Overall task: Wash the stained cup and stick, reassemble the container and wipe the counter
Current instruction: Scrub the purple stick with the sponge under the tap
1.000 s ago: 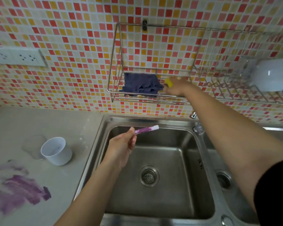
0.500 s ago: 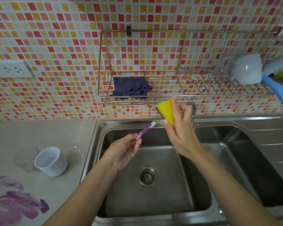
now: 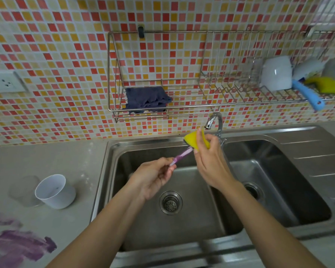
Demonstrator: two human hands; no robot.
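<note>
Over the left basin of the sink [image 3: 191, 221], the left grip [image 3: 153, 176] pinches the near end of the purple-stained stick [image 3: 182, 154], whose tip angles up toward the sink's back edge. The right grip [image 3: 211, 161] is wrapped round a yellow sponge [image 3: 191, 138], pressed onto that tip just under the tap [image 3: 214, 120]. Left of the sink, the white cup [image 3: 55, 191] stands upright on the bench [image 3: 46, 155], with a clear container [image 3: 22, 192] just beside it on the far side from the sink. Further left and nearer, a purple stain [image 3: 17, 246] smears the bench. Above the sink, a dark cloth [image 3: 147, 99] lies in the wire rack [image 3: 112, 74].
</note>
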